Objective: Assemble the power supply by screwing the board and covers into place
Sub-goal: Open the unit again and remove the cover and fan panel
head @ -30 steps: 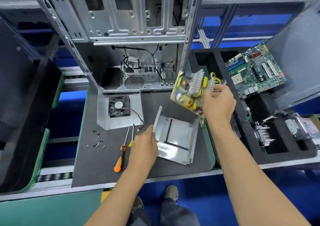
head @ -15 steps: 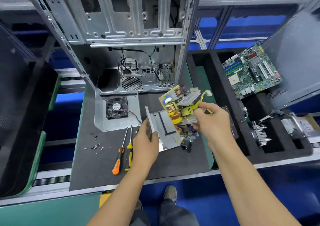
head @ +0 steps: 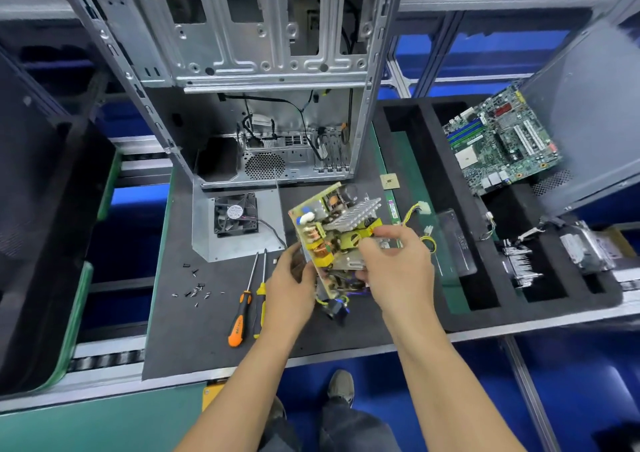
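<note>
Board (head: 341,229) gripped by both hands — left hand (head: 289,285) at its edge, right hand (head: 398,264) pinching on top.

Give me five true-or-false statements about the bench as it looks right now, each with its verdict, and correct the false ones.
1. Both hands hold the power supply board. True: the left hand grips its left edge and the right hand pinches it from the right.
2. The two screwdrivers are in the left hand. False: they lie side by side on the dark mat.
3. The fan sits on a metal cover lying on the mat. True.
4. The green motherboard is mounted inside the open computer case. False: it rests on the black foam tray to the right.
5. Loose screws lie to the left of the screwdrivers. True.
</note>
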The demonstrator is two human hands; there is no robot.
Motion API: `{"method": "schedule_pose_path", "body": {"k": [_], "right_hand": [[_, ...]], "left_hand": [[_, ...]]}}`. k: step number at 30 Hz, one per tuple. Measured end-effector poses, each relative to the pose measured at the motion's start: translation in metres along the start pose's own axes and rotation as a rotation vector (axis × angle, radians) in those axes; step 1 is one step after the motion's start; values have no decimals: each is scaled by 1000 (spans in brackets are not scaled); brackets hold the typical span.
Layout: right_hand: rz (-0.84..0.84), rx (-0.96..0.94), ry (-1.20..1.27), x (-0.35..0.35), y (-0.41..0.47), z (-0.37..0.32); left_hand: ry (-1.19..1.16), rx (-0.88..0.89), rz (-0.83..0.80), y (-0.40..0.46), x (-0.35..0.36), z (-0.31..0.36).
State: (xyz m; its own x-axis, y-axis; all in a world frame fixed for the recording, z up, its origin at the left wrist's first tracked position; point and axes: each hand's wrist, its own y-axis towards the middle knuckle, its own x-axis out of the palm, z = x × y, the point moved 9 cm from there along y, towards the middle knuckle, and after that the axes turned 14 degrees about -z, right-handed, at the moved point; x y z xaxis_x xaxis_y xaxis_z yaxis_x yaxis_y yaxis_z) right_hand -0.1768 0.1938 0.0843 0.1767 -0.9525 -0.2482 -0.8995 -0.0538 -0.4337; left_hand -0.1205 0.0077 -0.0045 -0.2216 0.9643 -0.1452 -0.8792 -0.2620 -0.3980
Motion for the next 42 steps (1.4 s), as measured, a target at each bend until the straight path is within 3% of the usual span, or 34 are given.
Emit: {"method": "schedule_pose_path", "body": {"k": [4,12,18,22,26,29,35,40,42], "right_hand": [[80,102,205,12,3,25],[179,110,25,18,14,44],[-32,24,-445,38,25,36],[19,-251,-1036,33,29,9],[-211,-429,-1487,54,43,8],[-229,-577,-1560,57,47,-1],[-51,-801,-1629,58,37,-9],[-73,-818,-1682,59,39,-20],[-141,-703,-1697,61,44,-20]], "left_hand": [[-87,-25,-24,2,0,-2],[-220,-107,-26,0,-4,-14],[-231,-99,-66,-4,-4,-16],[-140,-62,-18,-6,-11,-20],[-104,-114,9,-21,-11,-37],[17,-97,-9,-26,-6,-32],[54,-133,-77,-13,-5,-24],[-116,-228,-51,-14,-3,-41],[-198,-247,-33,-13,-1,-44]]}}
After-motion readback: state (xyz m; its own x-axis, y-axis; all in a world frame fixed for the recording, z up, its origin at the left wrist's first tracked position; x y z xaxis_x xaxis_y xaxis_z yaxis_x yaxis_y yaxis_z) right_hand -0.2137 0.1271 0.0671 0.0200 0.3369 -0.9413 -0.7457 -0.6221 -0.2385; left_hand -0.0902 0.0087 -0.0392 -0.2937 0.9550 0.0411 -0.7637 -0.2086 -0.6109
